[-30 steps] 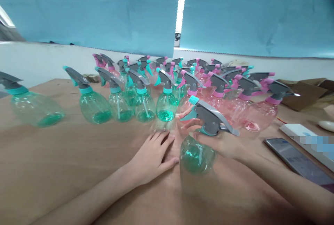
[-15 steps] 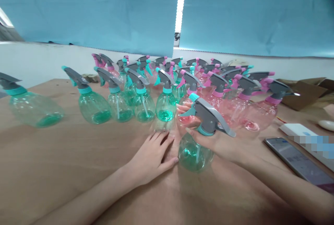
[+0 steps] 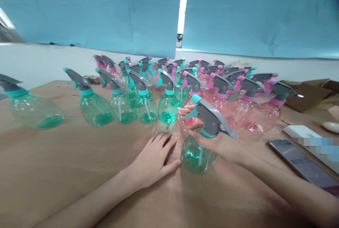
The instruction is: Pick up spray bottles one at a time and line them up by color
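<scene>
phone (image 3: 302, 164) beside white box (image 3: 308, 141)

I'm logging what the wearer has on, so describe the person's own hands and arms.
The left hand and right hand are both bare: no gloves, and no rings to be seen, though part of the right one is hidden. The left forearm and right forearm show no sleeve, watch or bracelet as far as the picture reaches.

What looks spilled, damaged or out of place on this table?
Nothing looks spilled or damaged. One green bottle at far left stands apart from the front row of bottles; its slant may be just lens stretch.
</scene>
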Tool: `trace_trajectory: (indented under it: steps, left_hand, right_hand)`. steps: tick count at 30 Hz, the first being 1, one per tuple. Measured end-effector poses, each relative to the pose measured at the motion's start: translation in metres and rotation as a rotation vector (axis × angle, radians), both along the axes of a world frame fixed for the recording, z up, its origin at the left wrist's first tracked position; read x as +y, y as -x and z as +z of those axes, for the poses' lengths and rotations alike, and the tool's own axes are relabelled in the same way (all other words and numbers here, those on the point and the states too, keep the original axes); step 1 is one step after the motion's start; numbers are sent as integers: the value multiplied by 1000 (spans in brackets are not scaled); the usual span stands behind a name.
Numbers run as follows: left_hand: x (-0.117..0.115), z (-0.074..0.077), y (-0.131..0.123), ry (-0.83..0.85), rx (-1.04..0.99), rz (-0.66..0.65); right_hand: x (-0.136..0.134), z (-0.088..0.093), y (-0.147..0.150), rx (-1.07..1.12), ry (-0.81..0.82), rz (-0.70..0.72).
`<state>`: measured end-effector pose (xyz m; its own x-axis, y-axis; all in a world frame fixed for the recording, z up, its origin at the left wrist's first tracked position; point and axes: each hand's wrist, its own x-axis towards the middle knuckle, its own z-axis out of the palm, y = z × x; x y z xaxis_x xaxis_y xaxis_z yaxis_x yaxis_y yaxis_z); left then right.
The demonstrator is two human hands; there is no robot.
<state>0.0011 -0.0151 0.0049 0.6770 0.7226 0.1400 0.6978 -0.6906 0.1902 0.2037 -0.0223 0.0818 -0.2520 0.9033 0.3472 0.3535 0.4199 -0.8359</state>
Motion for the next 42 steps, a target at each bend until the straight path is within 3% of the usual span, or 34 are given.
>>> trace_trajectory:
  steps: [7, 42]
  left_hand:
    - [1, 0, -1, 2, 1, -5]
    - [2, -1, 1, 4, -13, -7]
  right_hand:
    - [0, -1, -1, -78, -28, -29]
    - [3, 2, -11, 54, 9, 72]
